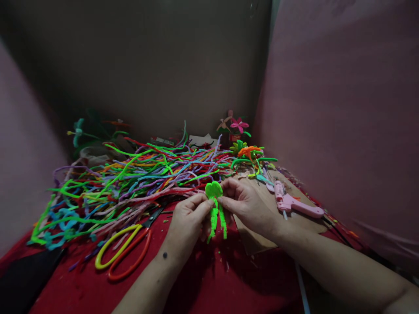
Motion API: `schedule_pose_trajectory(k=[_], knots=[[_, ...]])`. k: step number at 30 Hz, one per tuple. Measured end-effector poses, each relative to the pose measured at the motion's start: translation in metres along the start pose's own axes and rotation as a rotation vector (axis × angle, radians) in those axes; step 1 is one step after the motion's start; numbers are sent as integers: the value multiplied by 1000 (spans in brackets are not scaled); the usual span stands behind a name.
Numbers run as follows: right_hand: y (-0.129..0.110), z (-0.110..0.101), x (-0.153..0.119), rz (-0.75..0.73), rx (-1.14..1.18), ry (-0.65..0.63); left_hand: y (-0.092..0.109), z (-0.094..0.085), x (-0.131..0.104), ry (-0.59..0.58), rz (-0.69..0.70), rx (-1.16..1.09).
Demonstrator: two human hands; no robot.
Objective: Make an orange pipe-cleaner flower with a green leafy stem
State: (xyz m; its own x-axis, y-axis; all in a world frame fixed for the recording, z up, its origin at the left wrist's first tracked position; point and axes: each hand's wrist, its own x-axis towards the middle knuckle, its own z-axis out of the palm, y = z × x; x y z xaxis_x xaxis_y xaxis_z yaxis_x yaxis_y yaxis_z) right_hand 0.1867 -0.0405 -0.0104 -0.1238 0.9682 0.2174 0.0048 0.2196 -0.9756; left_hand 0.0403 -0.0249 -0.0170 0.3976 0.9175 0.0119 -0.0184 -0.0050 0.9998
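The green pipe-cleaner piece (214, 205) hangs above the red desk (203, 279), long axis 12-to-6 o'clock, looped head at 12, pinched at its neck between left hand (188, 218) fingers at 9 and right hand (245, 203) fingers at 3, both equally near.

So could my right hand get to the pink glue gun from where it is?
Probably yes: the glue gun lies just right of the right hand on cardboard, nothing between, though the hand now pinches the green pipe-cleaner piece.
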Motion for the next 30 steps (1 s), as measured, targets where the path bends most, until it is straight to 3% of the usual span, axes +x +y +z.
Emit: schedule_pose_trajectory(k=[11, 24, 30], knots=[[1, 1, 0, 7, 22, -4, -1, 1, 0, 0, 21, -13], [-8, 2, -1, 110, -90, 0, -5, 1, 0, -14, -7, -35], [-9, 0, -1, 86, -137, 3, -4, 3, 1, -18, 3, -94]])
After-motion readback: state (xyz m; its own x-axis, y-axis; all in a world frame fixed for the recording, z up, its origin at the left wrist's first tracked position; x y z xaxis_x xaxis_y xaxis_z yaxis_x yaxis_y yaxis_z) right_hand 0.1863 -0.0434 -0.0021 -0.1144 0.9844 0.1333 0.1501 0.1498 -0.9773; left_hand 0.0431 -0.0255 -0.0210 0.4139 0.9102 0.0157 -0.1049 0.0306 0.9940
